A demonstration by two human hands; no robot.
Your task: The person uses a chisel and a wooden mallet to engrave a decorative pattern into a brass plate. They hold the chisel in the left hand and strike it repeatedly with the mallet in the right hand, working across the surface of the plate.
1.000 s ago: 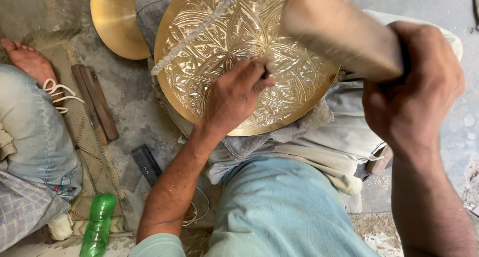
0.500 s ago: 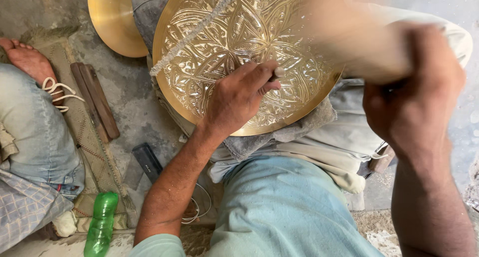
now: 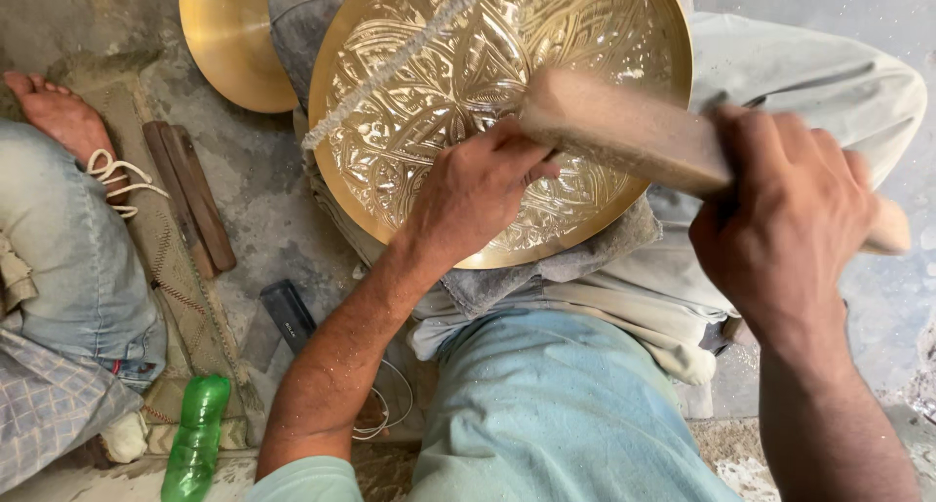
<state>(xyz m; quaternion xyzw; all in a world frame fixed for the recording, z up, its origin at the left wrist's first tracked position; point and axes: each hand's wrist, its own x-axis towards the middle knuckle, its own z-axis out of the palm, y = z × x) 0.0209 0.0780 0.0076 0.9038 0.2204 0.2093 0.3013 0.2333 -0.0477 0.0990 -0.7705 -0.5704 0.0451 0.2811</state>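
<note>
brass tray (image 3: 439, 93) under left hand (image 3: 478, 190); right hand (image 3: 780, 219) around wooden mallet (image 3: 624, 136)

We see the engraved tray (image 3: 458, 83) resting on a cloth (image 3: 575, 263) over the lap, a plain dish (image 3: 234, 44) behind it to the left, two wooden sticks (image 3: 190, 195) farther left, and a plastic bottle (image 3: 198, 439) near left.

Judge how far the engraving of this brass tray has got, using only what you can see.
Done: raised pattern covers most of the brass tray. In hand: left hand presses a tool, mostly hidden, on the tray; right hand grips a wooden mallet. Left: cannot tell; plain brass dish lies behind.
</note>
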